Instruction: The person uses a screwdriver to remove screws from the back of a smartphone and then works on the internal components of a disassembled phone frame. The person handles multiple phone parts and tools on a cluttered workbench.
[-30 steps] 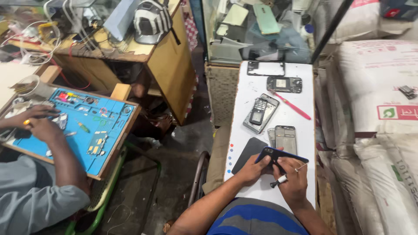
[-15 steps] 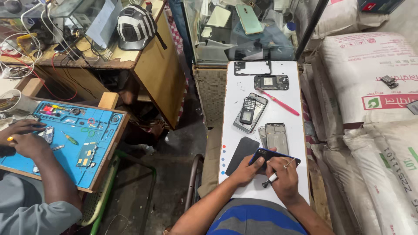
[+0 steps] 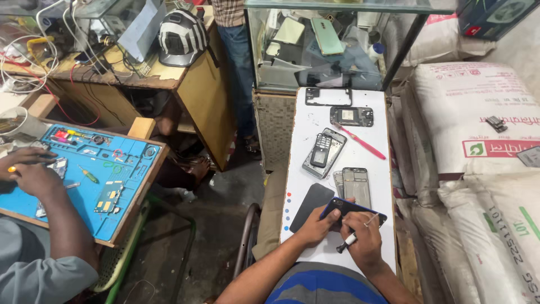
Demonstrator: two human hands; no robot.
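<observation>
White board (image 3: 304, 141) amid repair-shop clutter

Just the one head cam here, looking steeply down from above the wearer. The white surface (image 3: 337, 135) runs from 6 up to 12 o'clock, fairly close; a co-worker's blue mat (image 3: 121, 180) sits off at 9 o'clock.

The person wears a short-sleeved shirt with broad horizontal bands of blue, grey and a thin red line across the lap and chest, both forearms are bare from the elbow down, and no glove, watch or ring can be made out.
</observation>
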